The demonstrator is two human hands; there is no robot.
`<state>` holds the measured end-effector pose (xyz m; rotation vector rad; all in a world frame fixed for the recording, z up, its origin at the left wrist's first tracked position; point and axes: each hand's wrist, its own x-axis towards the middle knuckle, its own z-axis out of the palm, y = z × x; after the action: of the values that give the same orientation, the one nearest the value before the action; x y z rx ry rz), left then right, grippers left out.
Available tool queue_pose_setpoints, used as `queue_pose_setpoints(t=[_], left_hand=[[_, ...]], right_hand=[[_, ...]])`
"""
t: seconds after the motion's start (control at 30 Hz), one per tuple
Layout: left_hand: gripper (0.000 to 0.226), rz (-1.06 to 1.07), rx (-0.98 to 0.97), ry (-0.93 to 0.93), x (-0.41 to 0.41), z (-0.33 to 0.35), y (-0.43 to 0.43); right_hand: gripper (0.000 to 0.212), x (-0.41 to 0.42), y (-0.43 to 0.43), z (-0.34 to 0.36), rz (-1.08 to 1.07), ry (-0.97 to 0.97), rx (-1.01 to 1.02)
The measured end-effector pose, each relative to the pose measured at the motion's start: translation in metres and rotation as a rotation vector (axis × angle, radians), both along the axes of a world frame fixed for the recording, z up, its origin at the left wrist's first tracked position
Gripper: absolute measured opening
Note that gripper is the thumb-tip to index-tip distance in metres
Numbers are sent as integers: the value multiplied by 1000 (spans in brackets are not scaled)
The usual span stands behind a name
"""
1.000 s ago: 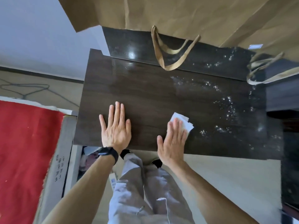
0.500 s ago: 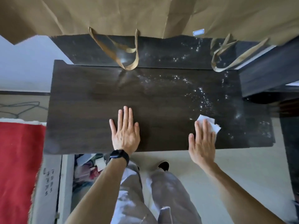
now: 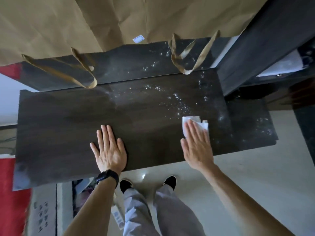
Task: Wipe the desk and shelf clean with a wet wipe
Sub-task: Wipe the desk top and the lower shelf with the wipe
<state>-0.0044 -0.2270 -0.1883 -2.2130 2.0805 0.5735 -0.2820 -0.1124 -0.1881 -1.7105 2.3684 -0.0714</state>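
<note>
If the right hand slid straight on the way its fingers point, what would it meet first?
The right hand, pressing the wet wipe, would first cross the white specks on the desk, then probably the paper bag handle at the shelf edge; depth unclear.

home room, dark wood desk (image 3: 68, 130), paper bags (image 3: 85, 23), tiled floor (image 3: 255, 176)

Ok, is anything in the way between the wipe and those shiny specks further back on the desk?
Nothing visible. The right hand presses the wet wipe flat on the desk, and the specks start just beyond it. The paper bag handle hangs farther back.
</note>
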Motion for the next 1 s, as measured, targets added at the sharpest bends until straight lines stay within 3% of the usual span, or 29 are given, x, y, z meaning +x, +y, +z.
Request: queue_pose_setpoints(t=[0.13, 0.27, 0.33, 0.53, 0.63, 0.73, 0.83, 1.0], left_hand=[[60, -4, -6, -2, -2, 1, 0], [59, -11, -42, 3, 1, -3, 1], [59, -9, -60, 6, 2, -7, 1], [60, 2, -64, -1, 0, -6, 0], [60, 9, -54, -2, 0, -5, 0], [57, -6, -63, 13, 4, -6, 1], [60, -21, -86, 29, 5, -2, 1], [61, -25, -50, 11, 5, 2, -1]], right_hand=[[62, -58, 20, 1, -304, -16, 43], [69, -28, -6, 2, -763, -76, 31], [67, 5, -13, 2, -679, -46, -3], [64, 118, -30, 6, 29, -123, 22], [62, 136, -44, 4, 383, -145, -2], [59, 139, -63, -1, 581, -162, -46], [57, 114, -81, -4, 599, -177, -68], [57, 2, -70, 0, 91, -7, -32]])
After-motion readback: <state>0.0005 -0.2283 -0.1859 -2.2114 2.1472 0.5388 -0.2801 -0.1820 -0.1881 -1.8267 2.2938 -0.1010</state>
